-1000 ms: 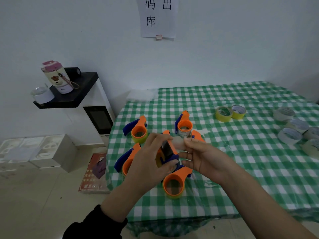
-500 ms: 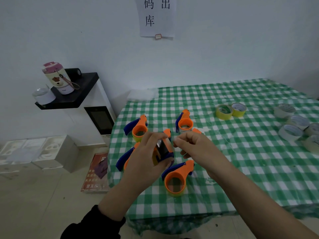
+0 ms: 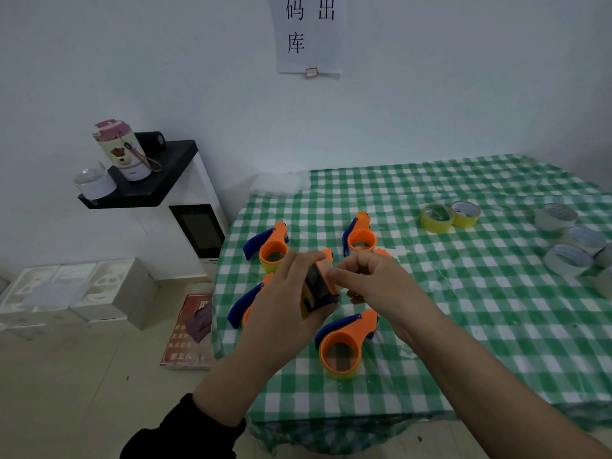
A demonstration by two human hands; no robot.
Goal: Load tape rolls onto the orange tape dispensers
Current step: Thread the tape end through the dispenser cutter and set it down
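We've got the left hand (image 3: 284, 303) wrapped round an orange plastic tape dispenser (image 3: 319, 286) with a dark blue handle, held up above the near side of the green-and-white checked tablecloth (image 3: 480, 309). Its dark face tilts toward us, with a sliver of yellow at the lower edge. The right hand (image 3: 374, 283), fingers curled, pinches its orange top. Beneath them more orange-and-blue dispensers (image 3: 341, 346) lie flat on the cloth. Further right we spot two yellow tape rolls (image 3: 437, 218) touching, and pale rolls (image 3: 568, 260) clustered at the edge.

pale wall (image 3: 430, 94), beige floor (image 3: 82, 392), white cabinet (image 3: 195, 190) with black shelf (image 3: 165, 173)
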